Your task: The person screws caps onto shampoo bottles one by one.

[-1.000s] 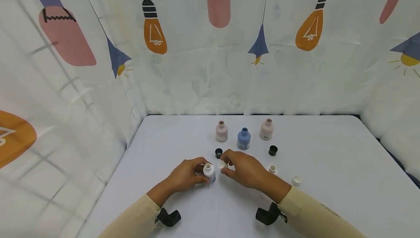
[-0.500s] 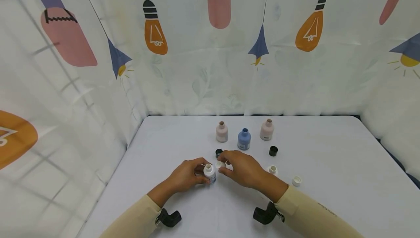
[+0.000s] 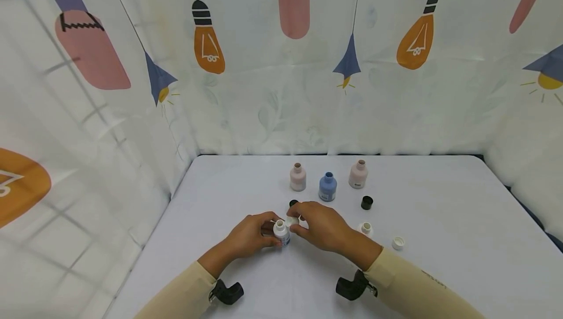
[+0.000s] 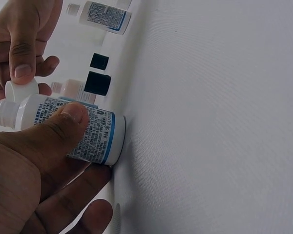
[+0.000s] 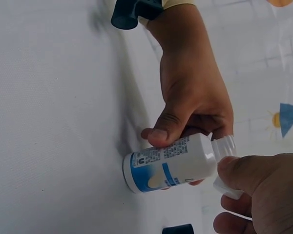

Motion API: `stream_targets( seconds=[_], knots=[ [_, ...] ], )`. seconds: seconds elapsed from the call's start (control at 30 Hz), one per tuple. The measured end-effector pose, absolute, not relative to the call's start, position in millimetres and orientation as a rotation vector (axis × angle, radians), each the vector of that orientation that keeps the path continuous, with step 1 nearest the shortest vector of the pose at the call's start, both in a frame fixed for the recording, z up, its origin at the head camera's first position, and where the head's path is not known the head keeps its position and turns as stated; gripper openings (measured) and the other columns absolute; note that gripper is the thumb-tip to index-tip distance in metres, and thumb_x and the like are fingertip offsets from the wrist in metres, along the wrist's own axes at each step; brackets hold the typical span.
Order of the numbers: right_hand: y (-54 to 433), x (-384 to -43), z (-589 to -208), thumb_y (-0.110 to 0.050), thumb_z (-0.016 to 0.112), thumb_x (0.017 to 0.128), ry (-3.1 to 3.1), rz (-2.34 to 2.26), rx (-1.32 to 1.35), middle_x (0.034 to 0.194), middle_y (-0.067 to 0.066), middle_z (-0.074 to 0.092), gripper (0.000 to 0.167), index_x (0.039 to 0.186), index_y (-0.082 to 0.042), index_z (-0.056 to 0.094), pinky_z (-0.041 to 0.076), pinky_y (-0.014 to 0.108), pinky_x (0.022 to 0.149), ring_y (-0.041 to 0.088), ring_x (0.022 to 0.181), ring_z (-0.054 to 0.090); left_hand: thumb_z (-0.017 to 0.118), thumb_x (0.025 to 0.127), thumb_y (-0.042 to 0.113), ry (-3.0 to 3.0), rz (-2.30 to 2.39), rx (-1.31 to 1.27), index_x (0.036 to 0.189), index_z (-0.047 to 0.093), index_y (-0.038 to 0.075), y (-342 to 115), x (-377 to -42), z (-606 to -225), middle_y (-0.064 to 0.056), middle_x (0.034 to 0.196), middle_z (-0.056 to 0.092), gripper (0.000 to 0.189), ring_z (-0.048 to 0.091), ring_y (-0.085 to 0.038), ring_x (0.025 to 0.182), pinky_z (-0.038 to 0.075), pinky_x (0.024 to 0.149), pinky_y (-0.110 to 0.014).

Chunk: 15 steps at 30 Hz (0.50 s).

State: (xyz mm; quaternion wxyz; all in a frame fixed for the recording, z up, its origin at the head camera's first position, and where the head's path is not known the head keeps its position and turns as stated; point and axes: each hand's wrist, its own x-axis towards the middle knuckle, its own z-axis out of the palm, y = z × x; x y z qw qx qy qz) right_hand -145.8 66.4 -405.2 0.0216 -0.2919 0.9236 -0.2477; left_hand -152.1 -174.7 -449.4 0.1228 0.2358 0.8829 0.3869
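Note:
A small white bottle (image 3: 282,233) with a blue-banded label is gripped in my left hand (image 3: 247,236), its threaded neck uncovered. The left wrist view shows the thumb lying across the label of this bottle (image 4: 95,139), whose base is at the white table surface. My right hand (image 3: 324,226) pinches a white screw cap (image 3: 292,221) between thumb and fingers, just right of the neck. In the right wrist view the cap (image 5: 228,187) is beside the neck, partly hidden by the thumb; whether they touch I cannot tell.
Two uncapped pale pink bottles (image 3: 297,178) and a blue bottle (image 3: 327,188) stand farther back. Black caps (image 3: 367,202) lie nearer, one partly behind the right hand. Beyond the right wrist stands another open white bottle (image 3: 365,228); a white cap (image 3: 398,243) lies right of it.
My right hand has moved left with the white cap, bringing it close to the bottle's neck and covering more of the black cap behind. The left hand and its bottle stay nearly still.

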Motion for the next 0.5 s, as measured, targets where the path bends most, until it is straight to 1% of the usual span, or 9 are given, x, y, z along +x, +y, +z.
stream_targets(
  seconds=[0.1, 0.17, 0.43, 0.5],
  knots=[
    [66.1, -145.6, -405.9, -0.030, 0.077, 0.095, 2.862, -0.768, -0.913, 0.111, -0.005, 0.070, 0.030, 0.121, -0.020, 0.068, 0.055, 0.030, 0.077, 0.014, 0.101, 0.066, 0.088, 0.082, 0.023, 2.567, 1.133, 0.674, 0.116, 0.065, 0.027, -174.2, -152.5, -448.9, 0.011, 0.107, 0.076, 0.041, 0.070, -0.004, 0.102, 0.028, 0.113, -0.064],
    [65.7, -145.5, -406.6, -0.030, 0.077, 0.095, 2.859, -0.774, -0.916, 0.112, -0.005, 0.070, 0.030, 0.122, -0.020, 0.068, 0.056, 0.030, 0.078, 0.016, 0.102, 0.067, 0.088, 0.082, 0.024, 2.568, 1.133, 0.674, 0.116, 0.065, 0.028, -174.0, -152.4, -448.4, 0.011, 0.106, 0.076, 0.041, 0.070, -0.004, 0.103, 0.021, 0.114, -0.068],
    [65.6, -144.9, -405.7, -0.030, 0.077, 0.095, 2.864, -0.778, -0.944, 0.113, -0.005, 0.069, 0.031, 0.123, -0.020, 0.068, 0.056, 0.030, 0.079, 0.015, 0.103, 0.066, 0.088, 0.082, 0.025, 2.573, 1.129, 0.687, 0.116, 0.065, 0.029, -174.7, -152.3, -448.5, 0.011, 0.106, 0.076, 0.041, 0.070, -0.003, 0.102, 0.017, 0.113, -0.071],
    [65.3, -144.8, -405.4, -0.030, 0.077, 0.095, 2.867, -0.775, -0.953, 0.112, -0.005, 0.069, 0.031, 0.123, -0.019, 0.068, 0.055, 0.030, 0.079, 0.015, 0.102, 0.066, 0.087, 0.083, 0.024, 2.571, 1.127, 0.684, 0.117, 0.065, 0.028, -174.7, -152.3, -448.6, 0.011, 0.106, 0.076, 0.041, 0.070, -0.003, 0.102, 0.020, 0.113, -0.069]
  ],
)
